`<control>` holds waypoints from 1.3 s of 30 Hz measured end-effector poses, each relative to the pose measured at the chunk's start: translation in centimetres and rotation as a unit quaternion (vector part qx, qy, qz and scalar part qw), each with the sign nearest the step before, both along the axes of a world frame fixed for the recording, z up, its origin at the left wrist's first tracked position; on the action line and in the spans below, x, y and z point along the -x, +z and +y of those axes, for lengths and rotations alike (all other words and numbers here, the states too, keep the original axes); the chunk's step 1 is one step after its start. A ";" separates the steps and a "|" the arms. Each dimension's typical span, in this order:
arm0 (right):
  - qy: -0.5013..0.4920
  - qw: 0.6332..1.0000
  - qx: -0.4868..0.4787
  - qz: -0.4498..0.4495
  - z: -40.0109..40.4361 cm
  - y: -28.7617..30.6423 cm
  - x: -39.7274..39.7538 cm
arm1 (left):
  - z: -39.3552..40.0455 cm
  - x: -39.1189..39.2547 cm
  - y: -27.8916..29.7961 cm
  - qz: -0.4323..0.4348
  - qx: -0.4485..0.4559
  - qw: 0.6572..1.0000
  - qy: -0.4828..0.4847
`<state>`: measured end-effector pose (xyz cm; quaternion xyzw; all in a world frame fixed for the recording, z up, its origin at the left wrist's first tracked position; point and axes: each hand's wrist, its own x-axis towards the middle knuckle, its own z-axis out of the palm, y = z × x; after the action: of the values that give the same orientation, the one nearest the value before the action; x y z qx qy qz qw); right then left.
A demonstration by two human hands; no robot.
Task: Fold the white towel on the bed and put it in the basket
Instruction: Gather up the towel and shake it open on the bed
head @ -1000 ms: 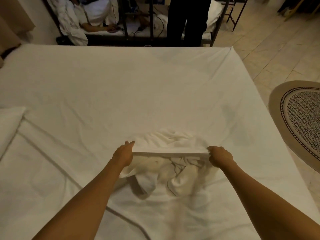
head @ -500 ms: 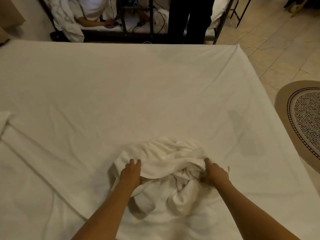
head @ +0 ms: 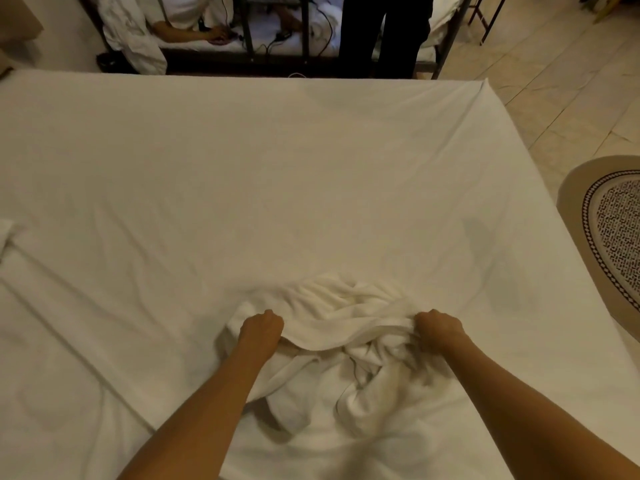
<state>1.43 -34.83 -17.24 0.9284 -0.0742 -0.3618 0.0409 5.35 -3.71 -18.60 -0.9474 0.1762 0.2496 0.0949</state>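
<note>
The white towel (head: pixel 346 317) lies bunched in a crumpled heap on the near middle of the bed (head: pixel 277 168). My left hand (head: pixel 261 329) is fisted on the towel's left edge. My right hand (head: pixel 438 329) is fisted on its right edge. A stretched fold of towel runs between the two fists, and loose folds hang and pile below it toward me. No basket is in view.
The bed's right edge drops to a tiled floor (head: pixel 554 81) with an oval patterned rug (head: pixel 613 237). Beyond the far edge stands a person in dark trousers (head: pixel 384 32) by a metal-framed bed (head: pixel 249 46), where another person's arm lies. A pillow corner (head: pixel 7 230) shows at left.
The towel was held up in a taut edge a second ago; it has since sunk onto the bed in a heap, and both hands have closed into fists on its edges.
</note>
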 end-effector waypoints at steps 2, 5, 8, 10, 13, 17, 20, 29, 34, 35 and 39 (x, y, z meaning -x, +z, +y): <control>0.020 0.999 0.030 0.000 -0.2 1.6 -2.3 | -1.0 -1.9 1.7 0.026 -0.034 0.999 0.025; 0.040 0.997 0.062 -0.029 -0.4 4.7 -6.4 | -2.3 -6.8 5.0 -0.014 -0.090 0.995 0.027; -0.037 0.992 0.074 -0.100 -0.7 8.7 -10.8 | -3.3 -12.3 9.4 -0.037 -0.087 0.987 0.128; -0.169 0.976 -0.020 -0.138 -0.5 12.1 -13.9 | -4.3 -15.2 13.7 -0.031 0.035 0.967 0.251; -0.354 0.892 -0.216 -0.180 0.4 17.6 -18.4 | -6.4 -19.3 20.1 0.015 0.294 0.857 0.423; -0.301 0.806 -0.337 -0.383 1.4 24.8 -22.7 | -7.6 -22.8 27.2 -0.047 0.495 0.771 0.397; -0.180 0.761 -0.331 -0.528 2.5 30.3 -24.7 | -8.1 -23.6 32.6 -0.186 0.540 0.773 0.275; -0.024 0.759 -0.219 -0.613 4.6 33.4 -22.4 | -6.6 -20.7 34.2 -0.324 0.521 0.782 0.107; -0.006 0.888 -0.172 -0.426 3.4 22.4 -16.5 | -2.9 -13.7 22.8 -0.173 0.424 0.879 0.135; -0.002 0.912 -0.158 -0.379 3.3 20.1 -15.0 | -2.3 -12.0 20.4 -0.133 0.412 0.890 0.145; -0.012 0.966 -0.138 -0.220 3.5 11.9 -8.3 | 0.2 -5.5 11.5 0.001 0.256 0.958 0.126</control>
<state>9.75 -31.37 -5.36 0.9808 -0.0420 -0.1558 -0.1092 10.83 -3.54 -7.10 -0.9544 0.1134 0.2069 -0.1830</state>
